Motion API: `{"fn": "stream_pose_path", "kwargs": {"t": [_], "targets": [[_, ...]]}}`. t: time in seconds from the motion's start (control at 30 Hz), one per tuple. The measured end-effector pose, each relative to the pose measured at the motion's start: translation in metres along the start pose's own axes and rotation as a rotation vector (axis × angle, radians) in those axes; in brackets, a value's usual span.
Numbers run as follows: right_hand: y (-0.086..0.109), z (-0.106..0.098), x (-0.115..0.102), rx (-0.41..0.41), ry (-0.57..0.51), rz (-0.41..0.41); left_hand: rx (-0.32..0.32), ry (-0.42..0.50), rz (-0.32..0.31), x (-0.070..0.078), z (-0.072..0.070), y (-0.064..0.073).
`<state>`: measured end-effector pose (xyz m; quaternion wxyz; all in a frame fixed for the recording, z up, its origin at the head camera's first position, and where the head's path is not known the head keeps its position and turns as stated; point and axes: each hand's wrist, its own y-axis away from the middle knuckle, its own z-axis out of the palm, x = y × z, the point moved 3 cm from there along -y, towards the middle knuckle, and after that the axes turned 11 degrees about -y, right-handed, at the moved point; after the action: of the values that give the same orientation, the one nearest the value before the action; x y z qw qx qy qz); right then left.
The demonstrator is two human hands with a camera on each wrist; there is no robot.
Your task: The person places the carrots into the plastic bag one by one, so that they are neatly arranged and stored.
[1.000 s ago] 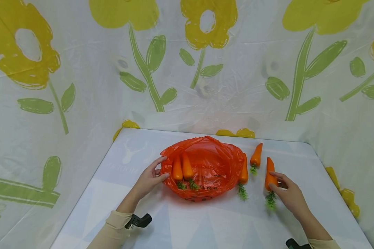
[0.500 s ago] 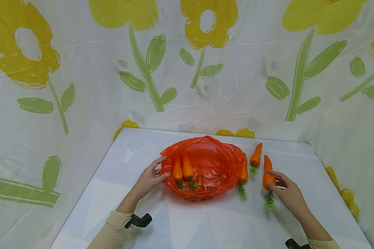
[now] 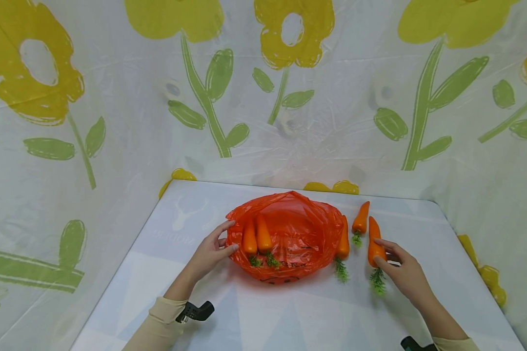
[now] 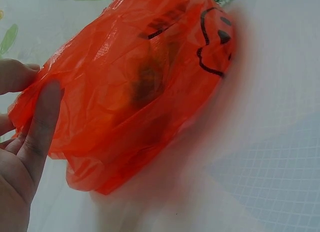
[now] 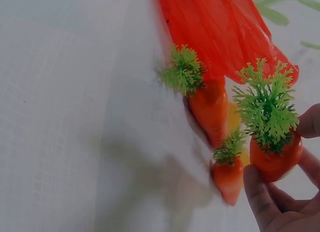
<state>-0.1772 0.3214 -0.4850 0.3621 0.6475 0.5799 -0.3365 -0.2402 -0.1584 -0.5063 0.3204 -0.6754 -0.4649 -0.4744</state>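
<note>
A red plastic bag (image 3: 285,268) lies with its mouth wide, two toy carrots (image 3: 264,234) inside. At its left rim my left hand (image 3: 210,251) pinches the film between thumb and fingers; the left wrist view shows the thumb (image 4: 42,122) laid against the bag's side. My right hand (image 3: 404,270) holds another carrot (image 3: 375,247) by its thick end, tip pointing away. In the right wrist view that carrot's green leafy top (image 5: 270,106) faces the camera, with thumb and fingers on either side of the orange body.
Between bag and right hand, one carrot (image 3: 344,243) lies against the bag's right side. A second carrot (image 3: 360,219) lies farther back. The white table (image 3: 158,273) ends at a flower-patterned curtain (image 3: 334,122) behind.
My right hand has shifted slightly left with the carrot, bringing it nearer the bag. The left hand and the bag have stayed in place.
</note>
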Motion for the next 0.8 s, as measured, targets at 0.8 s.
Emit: {"fn": "stream_pose_path", "kwargs": {"t": [0.8], "targets": [[0.004,0.005,-0.022,-0.004,-0.025,-0.049,-0.001,0.003,0.028,0.001,0.0,0.0]]}}
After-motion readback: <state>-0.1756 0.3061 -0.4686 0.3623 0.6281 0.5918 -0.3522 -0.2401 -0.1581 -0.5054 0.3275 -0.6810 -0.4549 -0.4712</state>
